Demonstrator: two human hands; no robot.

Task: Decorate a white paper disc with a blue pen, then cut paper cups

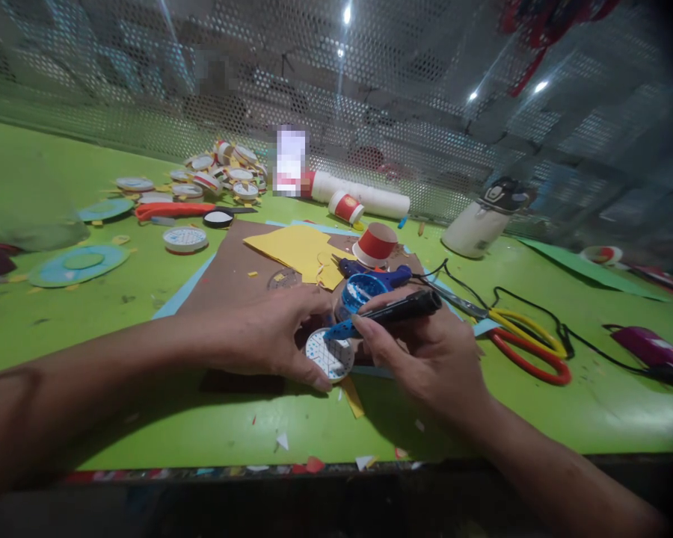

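Across the foreground, a green table is seen, with a brown sheet spread on it, perhaps to shield the surface from marks. To the right, scissors are laid with their handles angled outward, presumably within easy reach. By the left hand, a small white disc is gripped at its rim between thumb and fingers, apparently so that its dotted face is steadied and left exposed. In the right hand, a black marker is grasped like a pen, its blue front end brought to the disc's upper part. Just behind, movement is limited by a blue jar; more room is given toward the near edge, where small paper scraps are scattered. Whether the disc is supported underneath cannot be told.
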